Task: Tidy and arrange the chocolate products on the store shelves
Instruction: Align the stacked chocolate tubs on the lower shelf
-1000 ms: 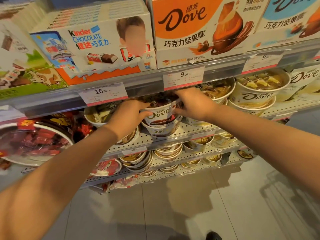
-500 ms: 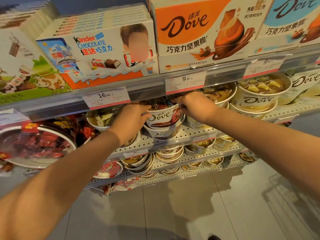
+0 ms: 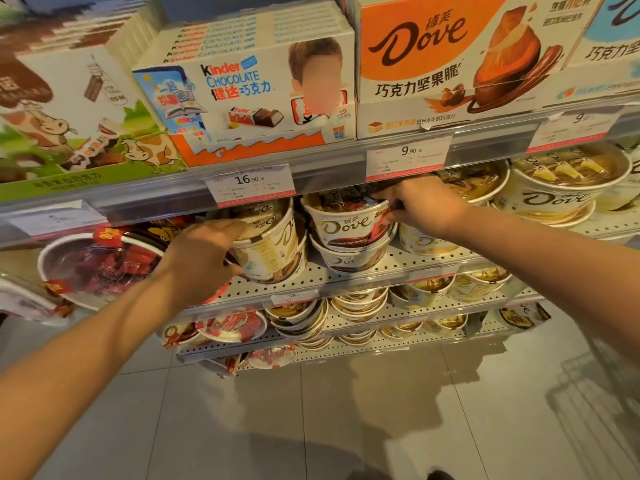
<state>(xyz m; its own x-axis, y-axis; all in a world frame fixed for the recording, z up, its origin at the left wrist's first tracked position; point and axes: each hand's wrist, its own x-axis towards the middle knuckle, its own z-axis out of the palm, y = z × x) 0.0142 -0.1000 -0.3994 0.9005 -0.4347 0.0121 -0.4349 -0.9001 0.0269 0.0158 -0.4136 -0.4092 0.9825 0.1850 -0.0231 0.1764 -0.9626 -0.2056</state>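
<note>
Chocolate tubs on the shop shelf, one in each hand

Shelves (image 3: 346, 271) full of sweets fill the view, with a grey tiled floor (image 3: 346, 410) below. On the top shelf stand big boxes: a cow box (image 3: 69, 109) on the left, a white and orange box (image 3: 249, 98) with small bars drawn on it, and an orange box (image 3: 450, 60) to the right. Two price tags hang on the rail under them, one (image 3: 250, 184) reading 16.90 and one (image 3: 408, 157) reading 9.90.

On the shelf below sit round chocolate tubs. A big red tub (image 3: 100, 265) leans at the far left. The left hand (image 3: 201, 261) holds the side of a cream tub (image 3: 273, 244), its fingers curled around it; this tub is tilted and stands on the shelf with holes. Just beside it is a stack of two tubs. The right hand (image 3: 419, 206) pinches the right rim of the top tub (image 3: 346, 220), which shows brown letters and sits on the lower tub (image 3: 349, 258). More cream tubs (image 3: 554, 192) stand to the right of that hand.

The two hands are apart, each on its own tub. Smaller tubs (image 3: 356, 306) lie on the lower shelves.
</note>
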